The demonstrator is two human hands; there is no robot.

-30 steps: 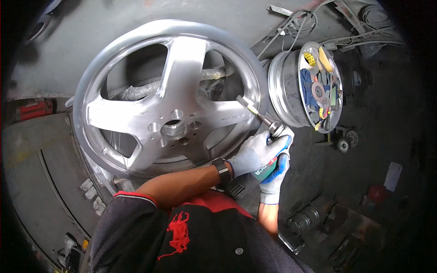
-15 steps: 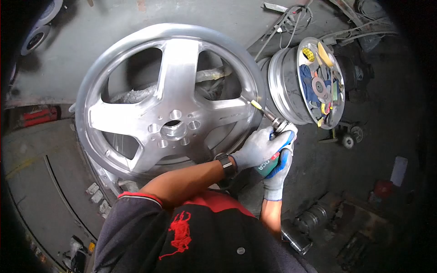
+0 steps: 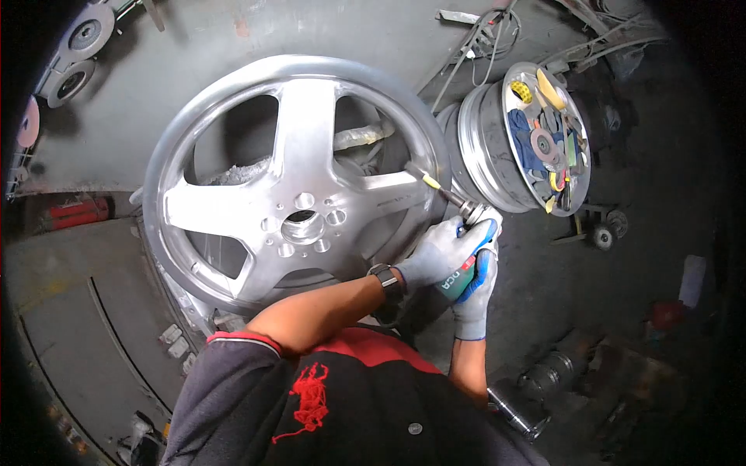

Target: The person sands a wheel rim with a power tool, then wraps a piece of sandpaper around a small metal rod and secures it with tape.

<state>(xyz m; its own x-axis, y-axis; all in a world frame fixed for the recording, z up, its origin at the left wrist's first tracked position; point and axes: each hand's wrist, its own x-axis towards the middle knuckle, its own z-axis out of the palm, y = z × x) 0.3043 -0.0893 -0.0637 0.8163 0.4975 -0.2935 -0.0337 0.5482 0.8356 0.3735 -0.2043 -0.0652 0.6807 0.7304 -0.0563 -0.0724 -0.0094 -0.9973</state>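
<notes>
A bare-metal car wheel rim with wide spokes lies in front of me, its centre bore and bolt holes facing up. A die grinder with a green body marked DCA is in both my hands. My left hand, in a white glove with blue palm, is closed around the grinder near its collar. Wrapped round the body from the right is my right hand, gloved alike. The grinder's yellow-banded tip is at the rim's right side, by the end of a spoke; its exact contact point is blurred.
Right of the rim, another wheel stands on its side, carrying abrasive discs, cloth and yellow tape. Cables hang at the top. Discs line the upper left. A red cylinder lies at left; metal parts sit lower right.
The view has shifted slightly, so the rim appears a little lower and to the right. The grinder's tip has moved slightly along the rim's right side; both hands keep their hold.
</notes>
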